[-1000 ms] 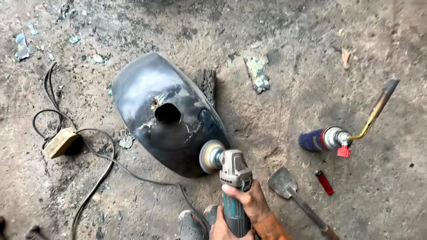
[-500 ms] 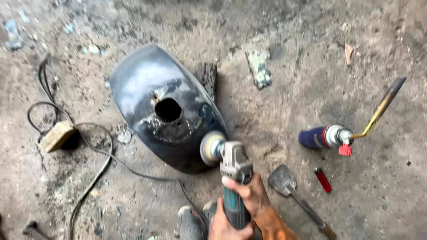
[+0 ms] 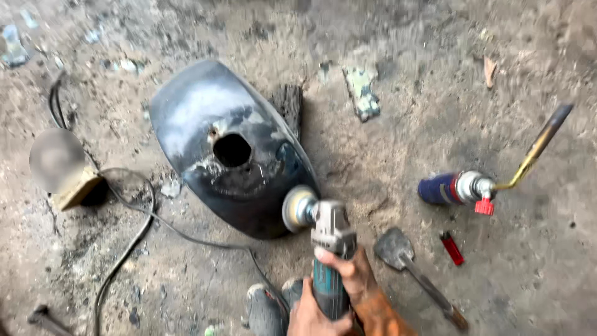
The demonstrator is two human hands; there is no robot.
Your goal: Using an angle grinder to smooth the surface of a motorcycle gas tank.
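A black metal fuel tank (image 3: 199, 118) with a round filler hole lies on the dirt ground. Both of my hands grip an angle grinder (image 3: 333, 231) with a teal handle. My right hand (image 3: 352, 274) wraps the body just behind the head. My left hand (image 3: 309, 314) holds the rear of the handle at the bottom edge of the view. The grinder's round disc (image 3: 296, 209) sits against the tank's lower right edge.
A blue gas torch (image 3: 457, 188) with a bent brass nozzle lies to the right, with a red lighter (image 3: 452, 247) and a flat scraper (image 3: 398, 249) nearer me. A black cable (image 3: 134, 239) loops at left by a wooden block (image 3: 79, 191). A shoe (image 3: 264, 309) shows below.
The view has drifted slightly. The grinder disc stays at the tank's lower right edge, and both hands keep their grip.
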